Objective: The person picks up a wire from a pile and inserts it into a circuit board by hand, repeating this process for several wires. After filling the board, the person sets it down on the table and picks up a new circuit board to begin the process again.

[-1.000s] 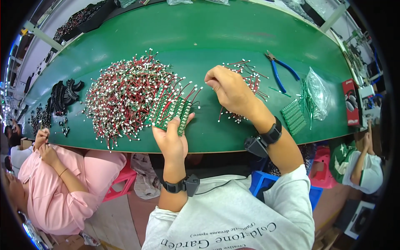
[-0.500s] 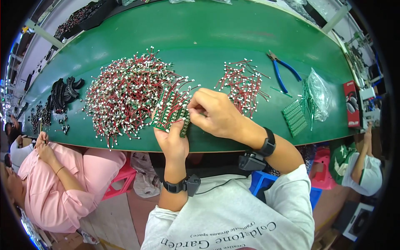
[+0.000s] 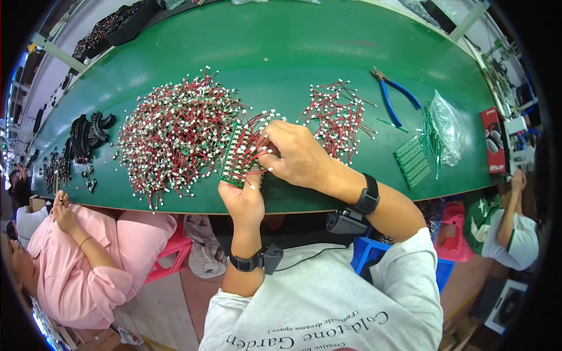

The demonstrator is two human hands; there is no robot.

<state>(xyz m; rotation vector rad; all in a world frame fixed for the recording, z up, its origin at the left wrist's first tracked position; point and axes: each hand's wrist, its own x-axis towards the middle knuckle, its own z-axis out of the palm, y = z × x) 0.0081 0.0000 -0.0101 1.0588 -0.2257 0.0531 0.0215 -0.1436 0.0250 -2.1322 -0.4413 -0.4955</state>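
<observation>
Both hands are bare. The left hand (image 3: 243,199) has a black wristband with a small black box and thin cable. The right hand (image 3: 298,155) wears a black watch-like band. A white short-sleeved T-shirt (image 3: 328,304) carries dark lettering.

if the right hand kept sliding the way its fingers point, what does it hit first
The right hand points toward the person's left, fingertips already on the green circuit board held up by the left hand. Past that board, the next thing would likely be the big pile of red-wired connectors, though depth is unclear.
</observation>
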